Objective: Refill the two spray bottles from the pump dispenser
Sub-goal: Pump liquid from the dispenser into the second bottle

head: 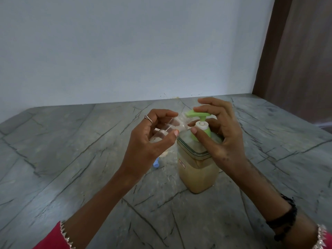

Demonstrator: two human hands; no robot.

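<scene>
Left hand (152, 133) clasps tilted clear spray bottle (172, 125); right hand (221, 133) pinches green pump dispenser (197, 151).

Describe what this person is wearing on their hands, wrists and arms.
The left hand has a thin silver ring on one finger. The right hand shows no ring. A black beaded band circles the right wrist. Both arms end in red sleeves edged with silvery zigzag trim.
</scene>
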